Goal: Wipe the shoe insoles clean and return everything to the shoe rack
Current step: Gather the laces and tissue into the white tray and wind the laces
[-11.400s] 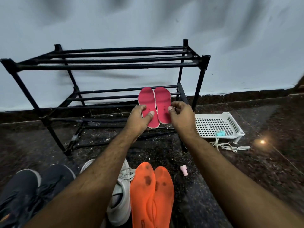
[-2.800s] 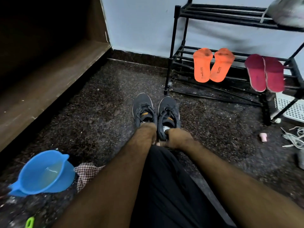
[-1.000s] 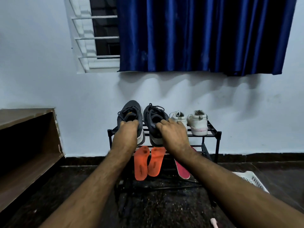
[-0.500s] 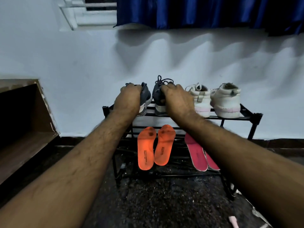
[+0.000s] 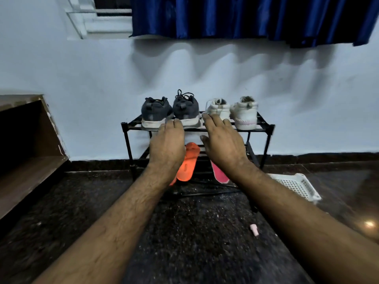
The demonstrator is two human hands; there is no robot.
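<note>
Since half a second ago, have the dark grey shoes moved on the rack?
Yes. The dark grey shoes were tipped in both hands over the shoe rack's top shelf; now they stand flat on it, left of the white shoes, released.

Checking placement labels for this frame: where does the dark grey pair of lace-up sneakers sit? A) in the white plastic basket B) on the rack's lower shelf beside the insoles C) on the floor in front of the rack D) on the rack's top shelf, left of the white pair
D: the dark grey pair of lace-up sneakers stands on the top shelf of the black metal shoe rack, left of the white pair of sneakers; both hands are open below them.
</note>
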